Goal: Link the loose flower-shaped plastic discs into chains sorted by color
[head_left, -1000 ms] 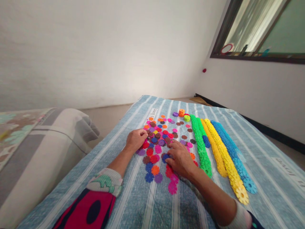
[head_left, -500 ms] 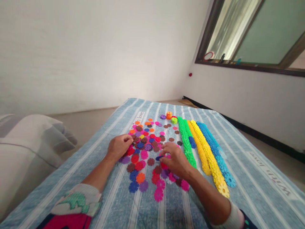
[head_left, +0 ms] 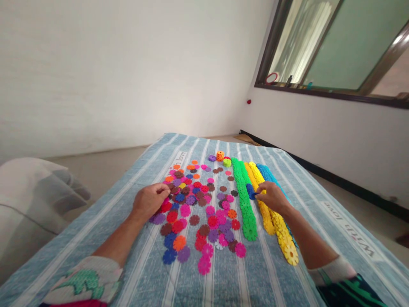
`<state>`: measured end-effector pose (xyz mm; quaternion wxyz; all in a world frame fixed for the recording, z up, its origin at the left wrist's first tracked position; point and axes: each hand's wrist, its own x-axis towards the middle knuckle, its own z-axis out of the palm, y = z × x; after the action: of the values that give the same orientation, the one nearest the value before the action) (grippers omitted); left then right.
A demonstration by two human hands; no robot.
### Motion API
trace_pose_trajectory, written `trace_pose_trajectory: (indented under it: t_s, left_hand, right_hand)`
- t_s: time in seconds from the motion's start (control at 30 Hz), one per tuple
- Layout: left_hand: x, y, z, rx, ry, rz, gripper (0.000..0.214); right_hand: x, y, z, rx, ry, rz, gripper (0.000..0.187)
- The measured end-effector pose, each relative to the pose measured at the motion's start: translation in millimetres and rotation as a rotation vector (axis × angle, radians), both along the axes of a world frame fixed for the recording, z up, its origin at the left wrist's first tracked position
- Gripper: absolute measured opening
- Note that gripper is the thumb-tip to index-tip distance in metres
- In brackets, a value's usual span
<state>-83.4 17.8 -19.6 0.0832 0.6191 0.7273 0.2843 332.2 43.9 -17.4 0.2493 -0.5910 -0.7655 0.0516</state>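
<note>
A loose heap of flat, flower-shaped plastic discs [head_left: 198, 209] in red, pink, purple, brown, orange and blue lies on a striped blue blanket [head_left: 262, 273]. My left hand [head_left: 150, 199] rests curled on the heap's left edge, fingertips among the discs. My right hand [head_left: 272, 197] is over the sorted rows, its fingers pinched on a dark blue disc [head_left: 251, 192] between the green row [head_left: 243, 196] and the yellow rows [head_left: 271, 213]. A light blue row [head_left: 269, 172] runs behind that hand, partly hidden.
Small stacks of orange [head_left: 220, 155] and lime discs [head_left: 226, 162] stand at the far end of the rows. A grey cushion [head_left: 35, 200] lies to the left. White walls and a window sill [head_left: 319, 89] are behind and to the right.
My right hand lifted a dark blue disc from the heap and carried it right to the sorted rows. The left hand stayed on the heap. The camera turned slightly right.
</note>
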Motion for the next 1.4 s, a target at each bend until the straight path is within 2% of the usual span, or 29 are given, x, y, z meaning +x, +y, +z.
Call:
trace_pose_trajectory:
  t_s: [0.27, 0.63, 1.1, 1.27, 1.4]
  left_hand:
    - [0.5, -0.5, -0.3, 0.022, -0.017, 0.012, 0.022]
    - [1.6, -1.0, 0.4, 0.023, -0.045, 0.002, 0.023]
    - [0.8, -1.5, -0.5, 0.03, -0.04, -0.009, 0.024]
    - [1.7, -1.8, -1.1, 0.039, -0.052, -0.001, 0.021]
    - [2.7, -2.2, -2.2, 0.043, -0.047, -0.006, 0.021]
  right_hand:
    - [-3.2, 9.1, -10.5, -0.055, -0.164, -0.029, 0.008]
    - [-8.0, -2.6, -9.0, -0.045, -0.335, -0.059, 0.016]
    - [-6.5, -5.8, -8.7, 0.002, -0.313, -0.05, 0.01]
    - [-9.5, -8.9, -0.5, 0.074, -0.273, -0.036, 0.009]
    - [-23.1, -17.1, 8.9, 0.139, -0.227, 0.036, 0.009]
